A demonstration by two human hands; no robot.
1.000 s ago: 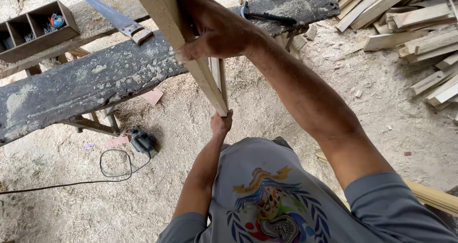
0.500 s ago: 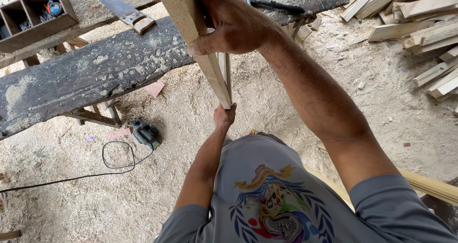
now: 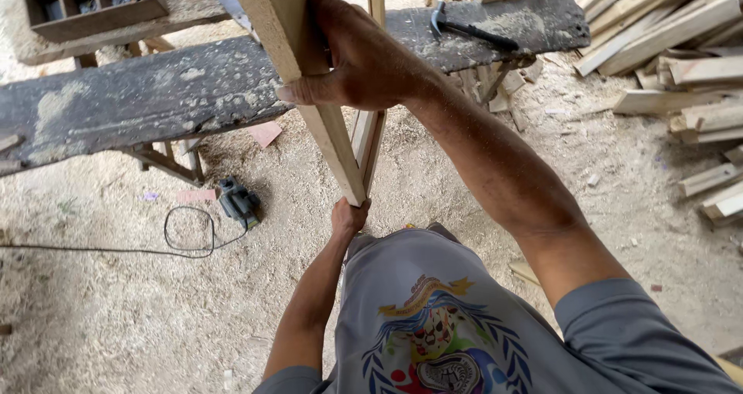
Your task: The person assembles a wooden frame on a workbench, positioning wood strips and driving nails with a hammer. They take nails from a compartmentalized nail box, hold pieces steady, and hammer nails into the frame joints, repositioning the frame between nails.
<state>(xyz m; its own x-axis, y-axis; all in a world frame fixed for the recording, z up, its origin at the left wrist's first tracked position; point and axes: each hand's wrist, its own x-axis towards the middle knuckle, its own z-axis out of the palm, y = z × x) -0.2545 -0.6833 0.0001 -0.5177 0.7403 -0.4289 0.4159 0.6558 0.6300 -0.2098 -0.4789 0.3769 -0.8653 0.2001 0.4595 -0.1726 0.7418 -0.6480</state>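
Here, at the far left, we see a dark wooden tray (image 3: pixel 93 7) with compartments sitting on the upper plank, a few small items inside it, and below it the long, weathered desk (image 3: pixel 139 100) that runs across the sawdust-covered floor (image 3: pixel 116 316). Under the desk lies a small power tool (image 3: pixel 238 202), its black cord (image 3: pixel 186 235) looped on the ground, parked out of the way. Moving right, our left hand (image 3: pixel 348 216) grips the bottom end of the pale wooden frame (image 3: pixel 340 142), fingers curled about it from below, seemingly to carry its weight and keep the lower corner from swinging. Above, our right hand (image 3: pixel 360 61) wraps the slanted front bar of the same frame, fingers pressed together around it with the thumb laid along the near face, seemingly to steady the upper part. So the frame stands nearly upright in front of us, held off the floor between both hands, just before the desk. Further right, a hammer (image 3: pixel 472 30) rests on the desk top, and at the far right offcut timber pieces (image 3: pixel 681 69) lie piled on the ground.
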